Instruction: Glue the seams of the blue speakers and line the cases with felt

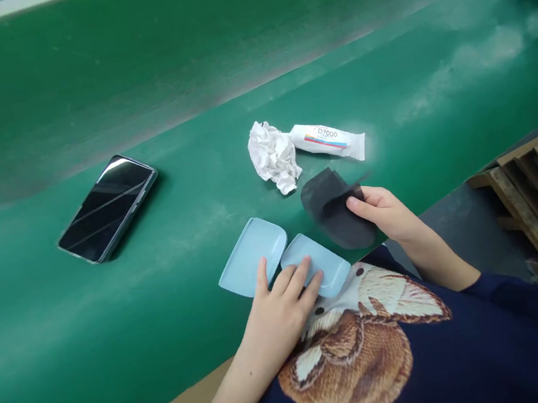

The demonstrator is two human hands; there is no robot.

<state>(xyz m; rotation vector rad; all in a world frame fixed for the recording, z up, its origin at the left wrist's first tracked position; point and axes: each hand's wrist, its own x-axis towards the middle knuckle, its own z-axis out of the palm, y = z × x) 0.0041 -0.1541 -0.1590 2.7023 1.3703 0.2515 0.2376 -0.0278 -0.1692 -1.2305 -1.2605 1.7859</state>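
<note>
You are holding black sheets (320, 214) on the near right side of the wad (272, 157). Your right hand (385, 214) is pinching them at one edge, thumb on top; the grip is probably sparing their broad faces. One flap is standing up from the layer below. Layer count: cannot tell. Whether the sheets are touching the table (179, 316) or hanging just above it: cannot tell.

Your left hand (278, 314) is spreading its fingers over two pale blue trays, both lying on your side of the wad. The index finger is resting on the left tray (246, 252), the others on the right tray (321, 260). The span is likely steadying both at once. The trays are lying close together, seemingly touching, the right one reaching your shirt (344, 365); presumably they are sitting there for easy reach.

The tube (323, 139), marked D7000, is lying on the wad's right, its narrow end pointing into the paper, perhaps so that drips are being caught. The phone (108, 208) is lying face up, well left of the wad, seemingly out of the working area. Far to the wad's right, a wooden pallet (529, 216) is standing beyond the table.
</note>
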